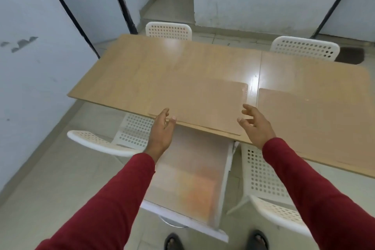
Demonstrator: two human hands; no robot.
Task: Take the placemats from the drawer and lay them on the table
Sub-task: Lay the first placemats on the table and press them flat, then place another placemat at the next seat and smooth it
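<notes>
A tan placemat (203,103) lies flat on the wooden table (142,71), its near edge level with the table's front edge. A second tan placemat (304,117) lies to its right. My left hand (162,130) hovers at the first mat's near left corner with relaxed fingers, holding nothing. Just off the mat's near right corner is my right hand (254,126), fingers spread and empty. Below the table edge the white drawer (224,178) stands pulled out, with more blurred tan and orange mats (188,180) inside.
White perforated chairs stand around the table: one at the far left (168,30), one at the far right (306,47), one near left (113,140), one near right (269,195). Pale walls close in on the left. My feet show at the bottom.
</notes>
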